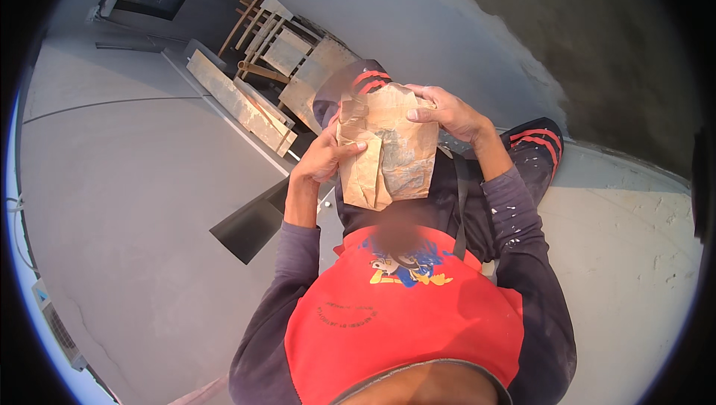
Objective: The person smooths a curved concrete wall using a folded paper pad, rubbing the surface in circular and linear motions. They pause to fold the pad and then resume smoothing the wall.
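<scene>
A crumpled sheet of brown sandpaper (pixel 406 148), grey and worn over its middle, is stretched between my two hands above my lap. My left hand (pixel 326 155) pinches its left edge, the thumb lying over a folded flap. At the upper right corner, my right hand (pixel 450 112) grips the sheet with the thumb on top and the fingers behind. The fingers of both hands are partly hidden behind the sheet.
Wooden boards and planks (pixel 294 58) are stacked at the upper left. A dark angular panel (pixel 250 222) lies left of my lap. A partly plastered wall (pixel 477 39) rises ahead. Below at the left stretches a grey surface (pixel 142 203); a pale ledge (pixel 626 233) runs along my right.
</scene>
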Tool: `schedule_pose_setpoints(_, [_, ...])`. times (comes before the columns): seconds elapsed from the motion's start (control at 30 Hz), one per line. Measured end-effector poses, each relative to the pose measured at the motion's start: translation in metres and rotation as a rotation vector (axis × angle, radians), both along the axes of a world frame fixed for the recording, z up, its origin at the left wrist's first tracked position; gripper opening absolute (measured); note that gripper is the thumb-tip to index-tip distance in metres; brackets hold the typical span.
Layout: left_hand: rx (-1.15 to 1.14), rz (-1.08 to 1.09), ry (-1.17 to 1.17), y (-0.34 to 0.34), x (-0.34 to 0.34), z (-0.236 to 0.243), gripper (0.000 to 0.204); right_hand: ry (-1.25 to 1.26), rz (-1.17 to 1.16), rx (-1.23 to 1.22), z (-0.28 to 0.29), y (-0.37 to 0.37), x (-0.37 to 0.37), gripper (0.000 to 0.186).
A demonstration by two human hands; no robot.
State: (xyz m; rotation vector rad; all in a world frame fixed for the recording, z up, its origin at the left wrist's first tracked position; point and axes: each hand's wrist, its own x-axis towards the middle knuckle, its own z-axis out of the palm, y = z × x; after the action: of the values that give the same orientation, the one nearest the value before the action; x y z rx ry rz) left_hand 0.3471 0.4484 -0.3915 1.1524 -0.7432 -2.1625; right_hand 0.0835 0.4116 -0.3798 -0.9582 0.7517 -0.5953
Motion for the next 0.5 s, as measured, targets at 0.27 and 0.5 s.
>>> schedule_pose_setpoints(0.27, [-0.192,-0.028,0.013,-0.002,0.017,-0.007,0.108,0.294,-0.004,-0.128,-0.019,-0.001,0.014,0.055])
schedule_pose_setpoints(0.5, [-0.334,0.033,-0.168,0.012,0.043,-0.012,0.146,0.230,-0.213,0.068,-0.033,0.003,0.017,0.056])
